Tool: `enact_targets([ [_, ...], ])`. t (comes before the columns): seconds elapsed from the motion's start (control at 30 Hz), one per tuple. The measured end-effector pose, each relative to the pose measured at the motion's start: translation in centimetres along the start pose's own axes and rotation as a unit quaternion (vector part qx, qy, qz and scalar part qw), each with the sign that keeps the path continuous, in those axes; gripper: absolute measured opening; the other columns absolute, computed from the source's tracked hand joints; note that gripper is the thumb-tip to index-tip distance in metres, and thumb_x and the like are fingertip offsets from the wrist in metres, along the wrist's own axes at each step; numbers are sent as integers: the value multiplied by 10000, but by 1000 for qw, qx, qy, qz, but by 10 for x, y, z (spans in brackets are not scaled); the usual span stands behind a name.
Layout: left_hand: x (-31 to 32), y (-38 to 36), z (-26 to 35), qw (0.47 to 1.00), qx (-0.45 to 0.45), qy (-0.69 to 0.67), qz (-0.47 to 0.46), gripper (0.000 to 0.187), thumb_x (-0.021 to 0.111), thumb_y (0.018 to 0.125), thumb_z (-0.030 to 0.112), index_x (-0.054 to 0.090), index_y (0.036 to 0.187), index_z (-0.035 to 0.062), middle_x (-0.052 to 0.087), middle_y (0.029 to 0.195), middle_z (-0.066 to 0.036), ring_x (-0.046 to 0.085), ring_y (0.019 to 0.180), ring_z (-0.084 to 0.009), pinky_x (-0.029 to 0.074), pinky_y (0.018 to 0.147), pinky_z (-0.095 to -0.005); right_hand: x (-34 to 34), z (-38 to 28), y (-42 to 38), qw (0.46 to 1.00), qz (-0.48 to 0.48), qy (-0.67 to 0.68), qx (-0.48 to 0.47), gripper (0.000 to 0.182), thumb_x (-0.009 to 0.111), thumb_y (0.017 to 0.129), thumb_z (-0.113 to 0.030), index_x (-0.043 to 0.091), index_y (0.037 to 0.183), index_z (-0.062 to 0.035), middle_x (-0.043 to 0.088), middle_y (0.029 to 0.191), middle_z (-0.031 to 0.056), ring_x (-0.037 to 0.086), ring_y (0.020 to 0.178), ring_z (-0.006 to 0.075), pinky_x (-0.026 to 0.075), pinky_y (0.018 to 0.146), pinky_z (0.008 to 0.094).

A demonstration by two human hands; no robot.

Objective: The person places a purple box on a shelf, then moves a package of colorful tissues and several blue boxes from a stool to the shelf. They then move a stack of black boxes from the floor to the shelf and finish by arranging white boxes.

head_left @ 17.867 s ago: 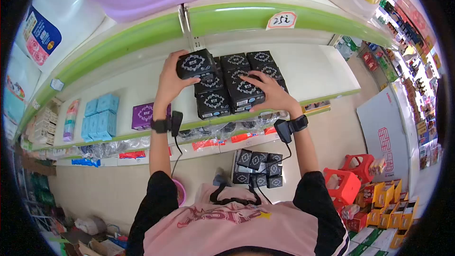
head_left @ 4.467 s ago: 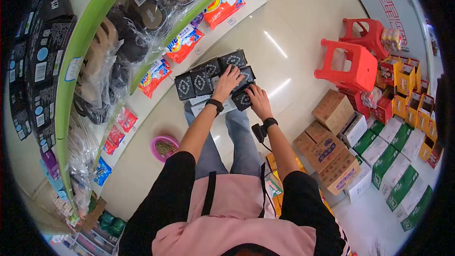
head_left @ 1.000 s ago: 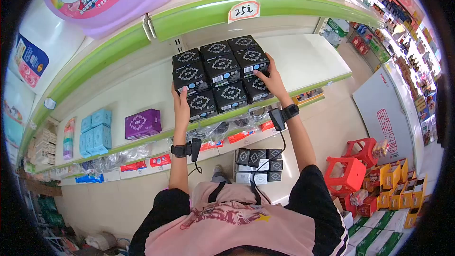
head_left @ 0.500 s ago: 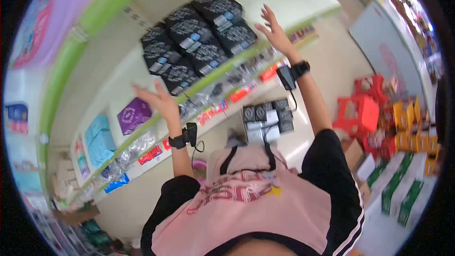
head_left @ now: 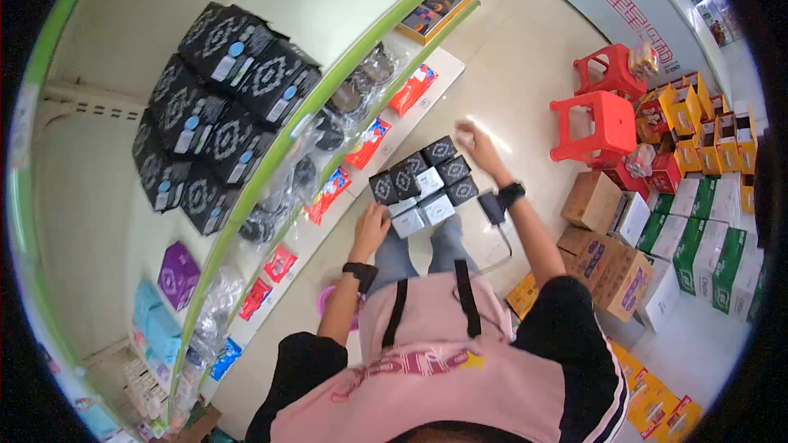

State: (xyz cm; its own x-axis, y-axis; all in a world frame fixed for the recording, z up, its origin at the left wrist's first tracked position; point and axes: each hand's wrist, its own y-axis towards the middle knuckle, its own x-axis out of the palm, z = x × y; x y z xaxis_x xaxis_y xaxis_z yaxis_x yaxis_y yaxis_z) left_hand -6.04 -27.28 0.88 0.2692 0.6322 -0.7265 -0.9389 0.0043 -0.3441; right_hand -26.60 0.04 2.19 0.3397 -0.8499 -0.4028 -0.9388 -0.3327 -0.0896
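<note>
Several small black and white boxes stand grouped low down in front of my knees. My left hand is at the near left edge of this group, its fingers curled; whether they grip a box is hidden. At the far right of the group is my right hand, fingers bent and close to a black box; contact cannot be made out. On the upper shelf at left, larger black patterned packs sit stacked, with a purple box nearer me.
Green-edged shelves run diagonally along the left, with bagged goods and red packets below. Red stools, brown cartons and green-white boxes stand at the right. A pink basin is beside my left forearm.
Both hands have moved from the black packs and shelf edge down to the small boxes. The view has turned, so the shelf packs appear farther left and the small boxes nearer the centre.
</note>
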Motion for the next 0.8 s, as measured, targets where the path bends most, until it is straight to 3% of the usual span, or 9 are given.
enact_targets([
  [0.03,29,12,-16,1000,0,-1,2,349,640,765,99,526,1080,4,528,1105,-180,488,1052,-396,405,892,-469,14,23,-11,999,-25,3,23,435,636,843,-177,496,1218,-6,602,1132,166,569,1087,285,427,947,377],
  [0.1,89,28,-55,978,-86,-85,170,467,682,721,98,499,1134,-19,514,1119,-206,453,1100,-399,388,932,-462,50,72,-32,997,-68,27,32,486,671,799,-152,483,1228,-21,572,1146,168,545,1096,307,417,955,390],
  [0.17,133,47,-88,973,-113,-51,193,659,742,676,129,408,1214,-55,475,1152,-250,416,1137,-416,357,981,-459,87,103,-47,995,-83,-37,-33,555,694,749,-116,463,1248,-41,531,1182,182,504,1128,332,399,977,401],
  [0.27,159,64,-85,876,-404,-101,244,980,823,626,273,231,1332,-59,376,1242,-300,378,1169,-427,315,1022,-479,124,108,-49,977,-166,-134,-29,644,683,689,-45,445,1287,-85,455,1287,170,465,1159,359,394,977,426],
  [0.3,158,68,-82,871,-416,-96,241,980,823,626,273,231,1332,-59,376,1242,-300,378,1169,-427,315,1022,-479,135,110,-41,959,-187,-208,-52,650,667,686,-29,447,1294,-103,441,1310,163,463,1165,354,397,972,431],
  [0.37,160,75,-79,881,-400,-96,232,1010,824,629,309,217,1351,-53,366,1268,-301,358,1202,-429,300,1041,-480,149,112,-23,870,-158,-387,-264,508,542,794,-93,471,1290,-172,442,1345,104,460,1204,274,370,1004,412],
  [0.53,168,97,-78,895,-361,-32,261,997,835,613,274,230,1339,-43,345,1310,-294,338,1241,-438,307,1047,-489,172,130,26,752,-224,-368,-499,340,529,820,-193,553,1157,-229,490,1303,23,457,1207,202,354,1021,398],
  [0.63,178,104,-79,882,-376,-50,281,991,841,599,235,235,1334,-41,354,1310,-281,344,1237,-434,318,1039,-489,180,143,34,688,-267,-397,-545,312,529,823,-196,562,1128,-252,506,1273,-1,447,1202,183,339,1036,375],
  [0.8,183,100,-77,869,-365,-72,326,939,835,606,208,271,1315,-42,396,1254,-263,382,1190,-426,334,1019,-479,187,152,38,686,-280,-382,-552,321,521,819,-201,547,1134,-257,496,1288,4,417,1253,185,319,1072,384],
])
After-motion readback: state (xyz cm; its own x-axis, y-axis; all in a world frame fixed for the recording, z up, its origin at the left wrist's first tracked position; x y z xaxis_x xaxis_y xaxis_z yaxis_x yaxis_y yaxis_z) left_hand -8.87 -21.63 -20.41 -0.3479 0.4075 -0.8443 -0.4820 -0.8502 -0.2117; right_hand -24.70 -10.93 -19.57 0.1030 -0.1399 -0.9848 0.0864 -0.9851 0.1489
